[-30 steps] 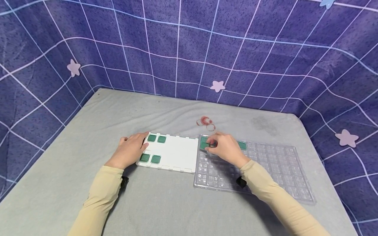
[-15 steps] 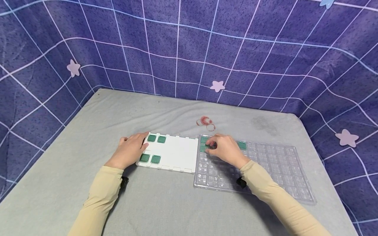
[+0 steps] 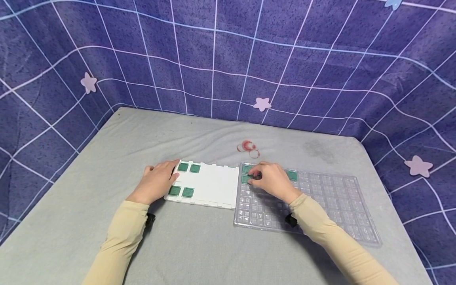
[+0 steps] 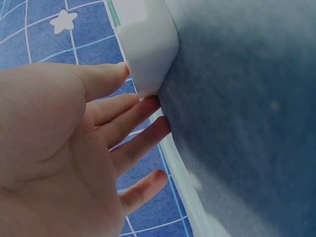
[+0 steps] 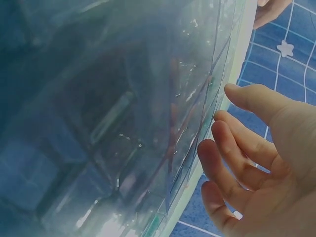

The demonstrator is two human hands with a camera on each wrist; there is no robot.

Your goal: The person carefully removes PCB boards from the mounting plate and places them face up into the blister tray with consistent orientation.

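A flat white tray (image 3: 217,182) with notched edges bears several small green circuit boards (image 3: 187,192), laid in pairs along its long sides. My left hand (image 3: 156,182) rests against its left end, thumb on the top edge and fingers at the far corner; in the left wrist view those fingers are nearly straight. My right hand (image 3: 272,180) is over the clear plastic blister tray (image 3: 342,206). Its thumb and fingertips touch down beside two green boards (image 3: 246,179) in the corner pockets; the right wrist view shows a gap between thumb and fingers (image 5: 217,148).
One more green board (image 3: 292,175) sits in the blister tray's back row, right of my right hand. The trays lie side by side on a grey cloth-covered table (image 3: 199,241) with red ring marks (image 3: 247,146). A purple curtain (image 3: 228,59) surrounds the table's back and sides.
One second ago the green in the blister tray's corner looked like one block; now two separate boards show there. My right fingers have shifted slightly. My left hand has stayed put.
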